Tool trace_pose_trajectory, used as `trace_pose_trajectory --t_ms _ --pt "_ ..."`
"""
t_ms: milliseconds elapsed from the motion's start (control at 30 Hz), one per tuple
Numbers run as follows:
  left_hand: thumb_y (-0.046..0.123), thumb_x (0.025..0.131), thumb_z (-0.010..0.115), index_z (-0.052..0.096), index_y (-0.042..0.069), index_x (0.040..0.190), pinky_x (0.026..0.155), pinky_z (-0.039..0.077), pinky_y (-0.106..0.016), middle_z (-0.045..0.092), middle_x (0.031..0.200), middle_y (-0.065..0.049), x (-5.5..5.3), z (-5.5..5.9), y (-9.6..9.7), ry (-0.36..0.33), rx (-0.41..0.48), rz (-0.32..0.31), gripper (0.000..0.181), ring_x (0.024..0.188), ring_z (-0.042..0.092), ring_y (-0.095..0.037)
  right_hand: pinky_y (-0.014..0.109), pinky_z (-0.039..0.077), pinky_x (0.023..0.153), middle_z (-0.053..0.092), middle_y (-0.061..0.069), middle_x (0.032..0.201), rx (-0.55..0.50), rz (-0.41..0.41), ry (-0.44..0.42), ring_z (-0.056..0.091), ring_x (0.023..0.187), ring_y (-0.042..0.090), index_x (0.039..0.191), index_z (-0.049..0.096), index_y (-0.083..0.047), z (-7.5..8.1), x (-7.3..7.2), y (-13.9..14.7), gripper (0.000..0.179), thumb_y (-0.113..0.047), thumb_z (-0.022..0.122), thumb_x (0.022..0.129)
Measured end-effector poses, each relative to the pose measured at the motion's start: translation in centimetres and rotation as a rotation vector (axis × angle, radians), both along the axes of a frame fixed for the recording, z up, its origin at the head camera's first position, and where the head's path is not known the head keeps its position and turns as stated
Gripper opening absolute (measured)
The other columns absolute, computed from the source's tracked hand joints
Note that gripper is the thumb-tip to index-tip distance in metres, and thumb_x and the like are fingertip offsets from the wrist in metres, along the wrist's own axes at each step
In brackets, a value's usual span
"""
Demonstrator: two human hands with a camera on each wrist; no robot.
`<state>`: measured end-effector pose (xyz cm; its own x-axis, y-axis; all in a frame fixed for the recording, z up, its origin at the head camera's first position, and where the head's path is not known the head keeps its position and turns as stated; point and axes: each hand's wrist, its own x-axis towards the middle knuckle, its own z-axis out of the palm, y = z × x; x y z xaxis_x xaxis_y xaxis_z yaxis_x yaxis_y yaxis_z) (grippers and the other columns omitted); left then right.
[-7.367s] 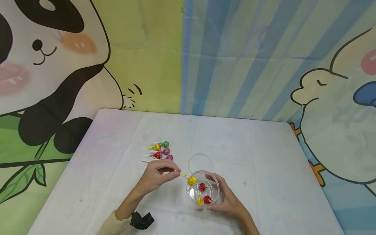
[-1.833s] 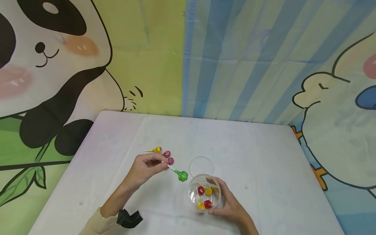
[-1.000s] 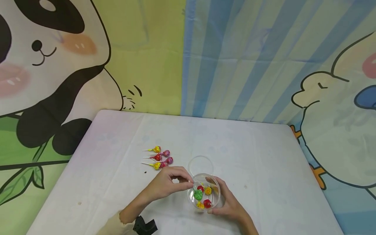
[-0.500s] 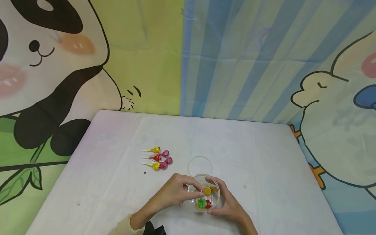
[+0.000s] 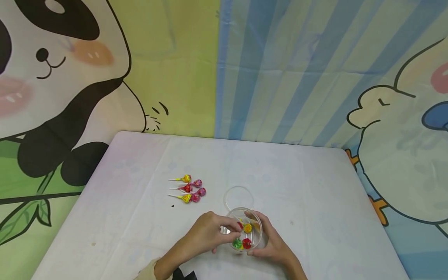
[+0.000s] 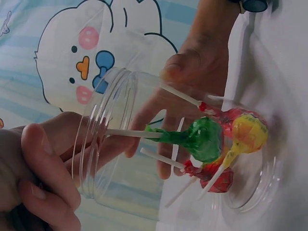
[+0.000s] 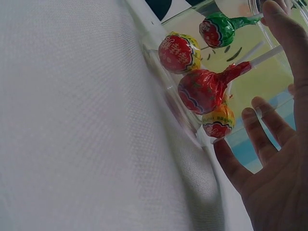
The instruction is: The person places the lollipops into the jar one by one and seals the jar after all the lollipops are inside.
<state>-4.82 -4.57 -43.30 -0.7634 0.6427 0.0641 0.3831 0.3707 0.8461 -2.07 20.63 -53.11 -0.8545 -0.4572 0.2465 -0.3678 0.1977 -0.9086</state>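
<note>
In the head view my right hand [image 5: 276, 243] grips the side of a clear plastic jar [image 6: 115, 178], thumb and fingers round its wall. My left hand [image 5: 211, 232] is at the jar's mouth, pinching the stick end of a green lollipop [image 6: 204, 139]. That lollipop's head hangs down inside the jar, near the bottom in the left wrist view. Below and beside it lie red lollipops [image 5: 246, 243] and yellow lollipops [image 5: 247, 228]. The right wrist view shows their wrapped heads by the jar's base, with the green lollipop [image 7: 217, 30] above.
Several lollipops [image 5: 187, 188], yellow, red and pink, lie in a group on the white table [image 5: 301, 186], left of the jar. A clear round lid [image 5: 239, 197] lies just behind the jar. A small dark speck [image 5: 172, 206] is near the lollipops.
A yellow lollipop went into the jar. Then my left hand brought the green lollipop from the table group and lowered it into the jar. My right hand has stayed on the jar.
</note>
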Motion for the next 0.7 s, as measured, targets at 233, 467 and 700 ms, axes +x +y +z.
trace_pose_trajectory --t_ms 233,467,700 --pt "0.024 0.087 0.072 0.074 0.026 0.090 0.047 0.042 -0.014 0.073 0.082 0.015 -0.2 0.6 0.1 0.027 -0.102 -0.013 0.004 0.031 0.039 0.011 0.014 0.022 0.113 0.046 0.015 0.146 -0.005 -0.001 0.000 0.042 0.135 0.007 0.146 0.028 -0.003 0.0 0.1 -0.1 0.099 -0.006 0.086 0.065" --pt "0.027 0.086 0.073 0.076 0.027 0.090 0.050 0.039 -0.014 0.072 0.077 0.017 -0.6 1.0 0.5 0.074 -0.188 -0.029 0.004 0.032 0.038 0.009 0.014 0.022 0.113 0.046 0.017 0.146 -0.004 0.006 0.017 0.041 0.136 0.006 0.147 0.027 -0.003 0.2 0.0 0.0 0.101 -0.008 0.086 0.065" --pt "0.026 0.086 0.073 0.077 0.027 0.092 0.053 0.036 -0.017 0.072 0.079 0.019 -1.6 1.8 0.9 0.152 -0.316 -0.075 0.007 0.046 0.044 0.007 0.016 0.023 0.113 0.046 0.017 0.146 -0.006 0.004 -0.001 0.041 0.137 0.006 0.147 0.028 -0.004 0.4 0.0 0.0 0.099 -0.008 0.085 0.065"
